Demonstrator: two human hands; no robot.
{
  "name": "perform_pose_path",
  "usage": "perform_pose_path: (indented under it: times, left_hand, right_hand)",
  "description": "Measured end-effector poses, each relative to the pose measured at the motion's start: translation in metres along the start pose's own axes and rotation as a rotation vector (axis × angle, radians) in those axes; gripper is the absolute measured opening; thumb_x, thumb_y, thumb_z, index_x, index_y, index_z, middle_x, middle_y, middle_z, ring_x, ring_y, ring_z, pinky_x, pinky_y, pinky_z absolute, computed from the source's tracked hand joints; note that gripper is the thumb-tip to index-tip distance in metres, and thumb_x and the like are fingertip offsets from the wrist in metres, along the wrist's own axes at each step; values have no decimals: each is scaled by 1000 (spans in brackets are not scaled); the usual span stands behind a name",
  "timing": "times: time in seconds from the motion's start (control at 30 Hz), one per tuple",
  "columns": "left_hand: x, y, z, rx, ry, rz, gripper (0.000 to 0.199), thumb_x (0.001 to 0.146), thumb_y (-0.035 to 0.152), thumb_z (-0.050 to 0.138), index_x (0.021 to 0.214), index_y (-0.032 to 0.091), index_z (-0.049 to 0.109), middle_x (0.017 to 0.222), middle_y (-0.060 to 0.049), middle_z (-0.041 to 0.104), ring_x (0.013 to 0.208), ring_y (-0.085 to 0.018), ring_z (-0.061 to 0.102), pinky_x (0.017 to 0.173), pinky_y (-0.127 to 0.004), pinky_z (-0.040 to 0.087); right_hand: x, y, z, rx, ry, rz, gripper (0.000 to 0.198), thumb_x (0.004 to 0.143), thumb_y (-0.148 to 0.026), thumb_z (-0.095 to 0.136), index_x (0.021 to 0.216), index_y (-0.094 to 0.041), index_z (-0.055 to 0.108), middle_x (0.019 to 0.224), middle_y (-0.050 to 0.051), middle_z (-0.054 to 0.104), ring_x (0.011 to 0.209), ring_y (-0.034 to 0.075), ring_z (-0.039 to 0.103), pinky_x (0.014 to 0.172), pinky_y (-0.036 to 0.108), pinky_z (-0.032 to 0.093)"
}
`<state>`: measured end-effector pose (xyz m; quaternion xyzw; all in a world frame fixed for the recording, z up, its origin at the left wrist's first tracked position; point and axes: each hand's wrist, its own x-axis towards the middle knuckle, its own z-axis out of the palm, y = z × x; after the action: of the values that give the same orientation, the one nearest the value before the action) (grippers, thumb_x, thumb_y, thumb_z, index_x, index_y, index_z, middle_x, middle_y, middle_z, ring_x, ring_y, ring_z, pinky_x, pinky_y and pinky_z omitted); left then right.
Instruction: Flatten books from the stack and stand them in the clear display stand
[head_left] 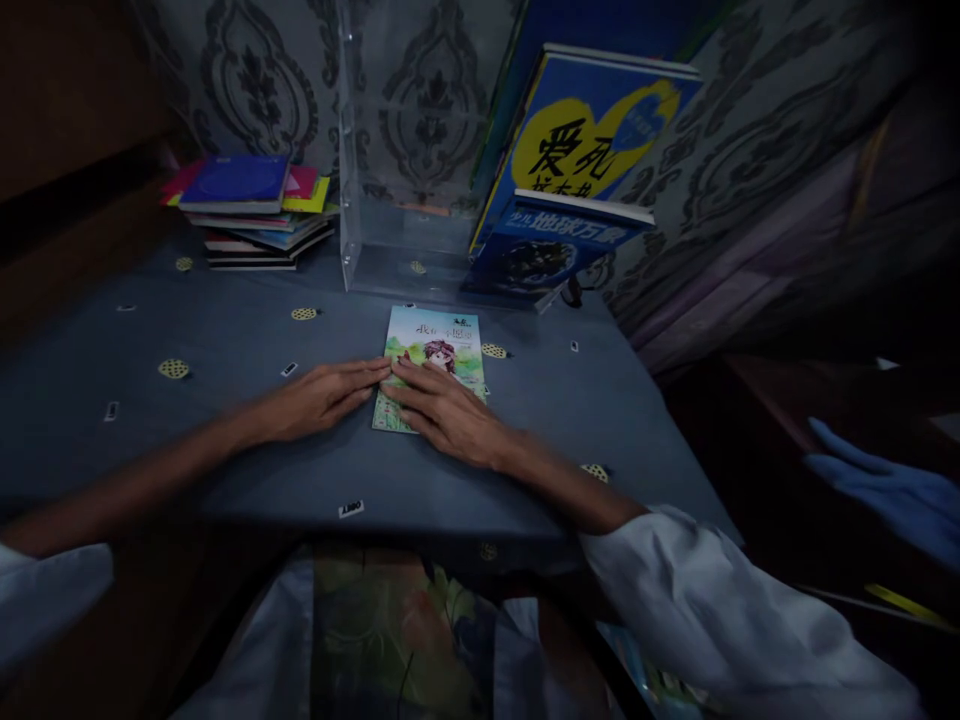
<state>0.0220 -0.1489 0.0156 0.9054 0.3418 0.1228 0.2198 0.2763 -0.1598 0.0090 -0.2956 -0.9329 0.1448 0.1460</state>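
Note:
A thin book (462, 342) with a blue and green illustrated cover lies flat on the dark blue tablecloth (247, 470). My right hand (450, 410) rests on its cover with the fingers stretched out and covers part of the picture. From the left, my left hand (334, 398) reaches to the book's left edge, its fingers straight and held side by side, the tips at the edge. Neither hand wraps around anything.
Behind the book stands a clear acrylic book stand (349, 200), with blue books (555, 245) leaning in its right side. A stack of books (247, 210) sits at the back left. A blue glove (892, 490) lies off the table at the right.

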Motion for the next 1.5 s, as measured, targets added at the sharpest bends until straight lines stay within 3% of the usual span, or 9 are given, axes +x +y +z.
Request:
perform_pose_path:
  times: [0.27,0.47,0.8,0.97,1.1,1.23,1.33,1.4,1.5]
  left_hand:
    - [-45,28,21,-13,69,28,48,105,31,38,152,26,43,157,-3,44,144,-21,43,122,-40,33]
    - [-57,34,27,47,76,110,45,104,26,41,149,30,48,153,-2,50,141,-22,47,123,-42,32]
    - [-16,58,33,84,-100,208,47,103,20,42,149,23,48,155,-6,43,144,-23,42,126,-44,24]
    - [11,75,37,-11,-118,245,45,104,30,44,149,23,49,155,-6,44,146,-23,39,126,-44,22]
    - [22,58,28,-142,-48,150,44,106,40,38,147,30,50,155,-2,47,146,-20,40,123,-41,31]
    - [29,12,28,-77,236,-148,60,102,52,39,153,21,41,160,-10,39,149,-32,33,121,-52,31]
    - [33,-12,36,-72,285,-246,71,98,60,41,154,18,39,159,-14,38,150,-37,27,120,-56,28]
    - [36,-16,39,-151,319,-236,72,96,62,44,155,20,39,159,-13,40,150,-38,27,120,-56,27]
    - [40,-12,33,-403,348,-325,75,90,64,55,153,25,41,155,-12,46,146,-40,36,114,-55,39]
  right_hand:
    - [-39,-32,17,23,77,-38,37,103,-21,47,138,-20,59,154,13,48,148,25,36,121,53,32]
    - [-56,-34,17,-23,94,-20,39,103,-18,44,140,-18,56,151,13,51,147,23,38,122,53,32]
    - [-103,-10,-8,121,102,110,38,101,-18,48,137,-24,60,150,7,53,147,22,39,120,52,36]
    - [-107,-9,-20,240,144,143,33,100,-21,51,129,-21,67,145,11,58,143,24,44,118,51,39]
    - [-98,-4,-28,285,219,227,28,100,-27,53,119,-19,72,139,13,63,135,25,55,111,47,47]
    - [-78,10,-26,160,274,373,32,98,-28,55,124,-18,69,145,17,57,134,30,55,106,48,50]
    - [-62,18,-21,90,291,434,35,93,-24,59,125,-16,68,142,19,59,133,31,55,106,50,49]
    - [-55,21,-20,92,324,459,34,90,-22,61,123,-16,70,136,17,63,129,32,58,106,51,49]
    - [-51,22,-22,161,392,487,32,87,-20,61,117,-19,73,129,13,68,122,30,63,103,46,52]
